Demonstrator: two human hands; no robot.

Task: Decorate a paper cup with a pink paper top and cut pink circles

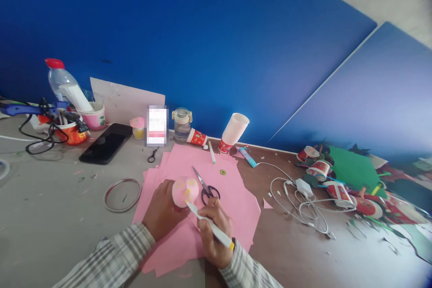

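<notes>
My left hand (166, 209) is closed around a small craft piece topped by a pink paper cap (185, 190) with yellow spots; what lies under the cap is mostly hidden. In my right hand (216, 234) is a white marker (219, 234) with a yellow end, its yellow tip touching the cap's lower edge. Beneath both hands lies a loose stack of pink paper sheets (232, 198). Black-handled scissors (205, 187) rest on the paper just beyond my right hand. Farther up the stack are another marker (212, 152) and a small round green piece (223, 172).
Paper cups (234, 130) stand stacked at the back, near a glass jar (182, 125) and a tipped cup (197, 137). A tape ring (122, 195) and a phone (106, 144) lie left. White cables (313, 209) and several decorated cups (339, 193) spread across the right.
</notes>
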